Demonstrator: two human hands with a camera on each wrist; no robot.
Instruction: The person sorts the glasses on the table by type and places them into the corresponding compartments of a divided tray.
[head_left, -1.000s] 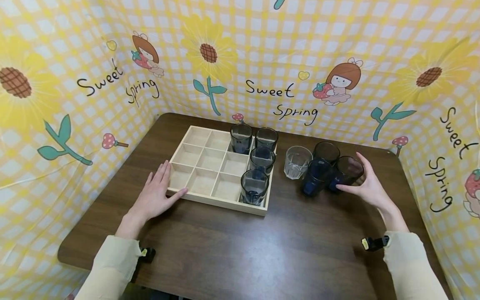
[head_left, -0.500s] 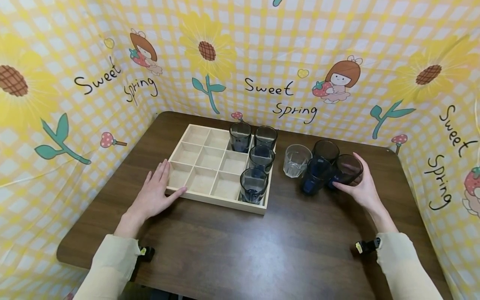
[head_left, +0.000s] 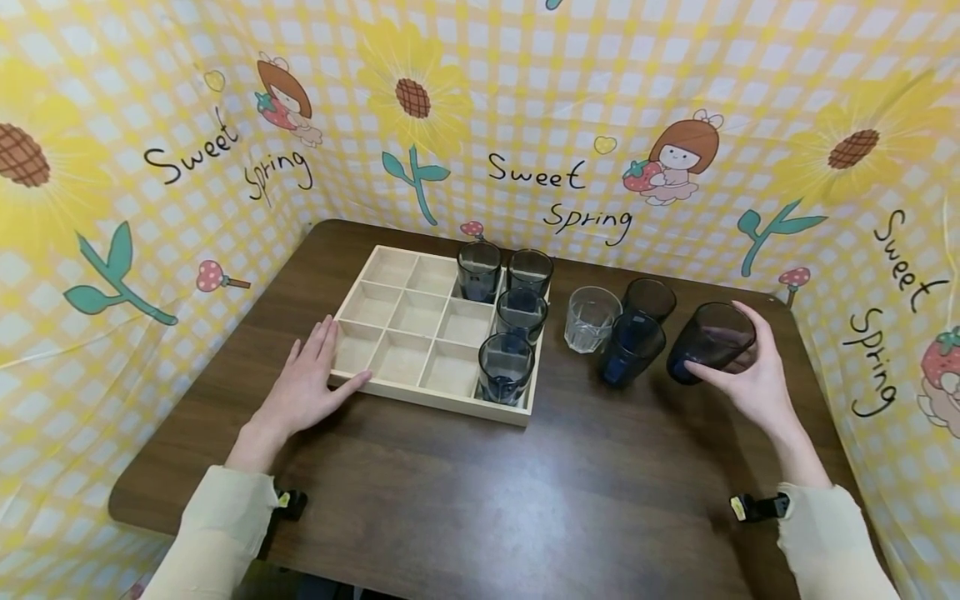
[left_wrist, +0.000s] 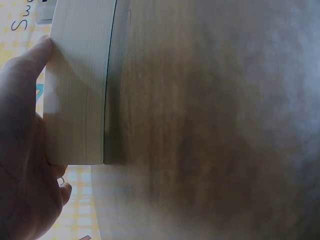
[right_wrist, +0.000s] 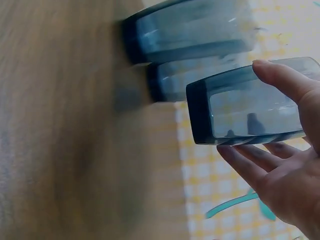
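My right hand [head_left: 759, 385] grips a dark blue-tinted drinking glass [head_left: 708, 340], thumb on one side and fingers on the other. In the right wrist view this glass [right_wrist: 240, 107] is raised off the table, apart from the other glasses. My left hand [head_left: 302, 387] rests at the near left corner of a divided wooden tray [head_left: 435, 402], fingers along its left side and thumb at the front rim. The left wrist view shows the tray's side wall [left_wrist: 77, 100] against that hand. Dark glasses fill the tray's right column, and another [head_left: 480, 271] stands in the back row beside it.
Right of the tray, a clear faceted glass [head_left: 591, 321] stands beside two dark glasses, a front one [head_left: 632, 346] and a back one [head_left: 651, 298]. A brown table [head_left: 450, 483] carries everything. Patterned yellow checked cloth [head_left: 555, 108] hangs behind and at both sides.
The right hand has lifted its dark glass and drawn it rightward, away from the glasses it stood against. My left hand stays on the tray corner.
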